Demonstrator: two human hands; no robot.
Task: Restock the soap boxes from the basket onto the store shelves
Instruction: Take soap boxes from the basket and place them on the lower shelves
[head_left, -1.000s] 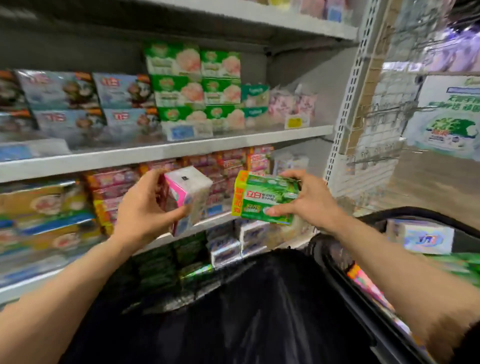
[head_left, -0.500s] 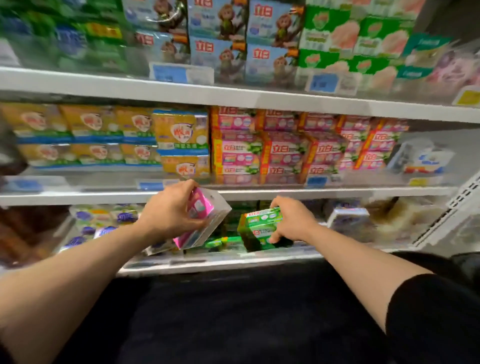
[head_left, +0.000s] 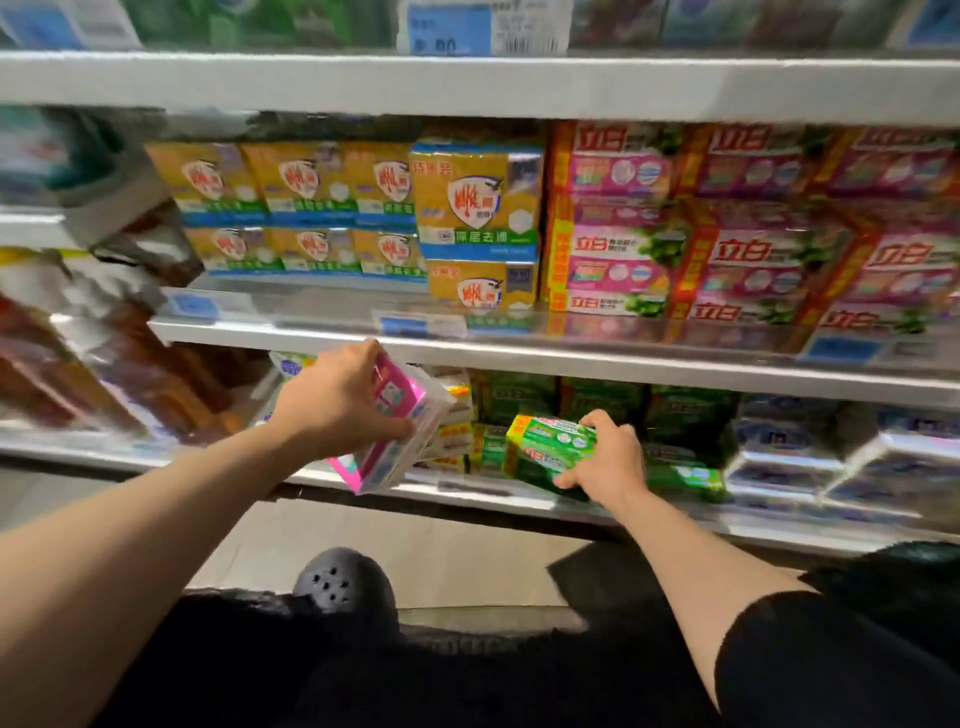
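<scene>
My left hand (head_left: 340, 402) grips a pink and white soap pack (head_left: 397, 431), tilted, just in front of the bottom shelf (head_left: 467, 488). My right hand (head_left: 605, 460) holds a green soap pack (head_left: 545, 441) at the front of that same shelf, in front of stacked green packs (head_left: 597, 405). The basket is out of view.
The middle shelf (head_left: 519, 353) carries yellow soap packs (head_left: 478, 208) on the left and pink-red packs (head_left: 753, 234) on the right. Blue-white packs (head_left: 789, 447) lie right of the green ones. Brown wrapped goods (head_left: 93, 364) fill the left bay. A dark shoe (head_left: 343, 582) shows on the floor below.
The view has dropped and closed in on the lower shelves. Both hands have moved down and forward, the green pack now reaching the bottom shelf's front; the basket has left the view.
</scene>
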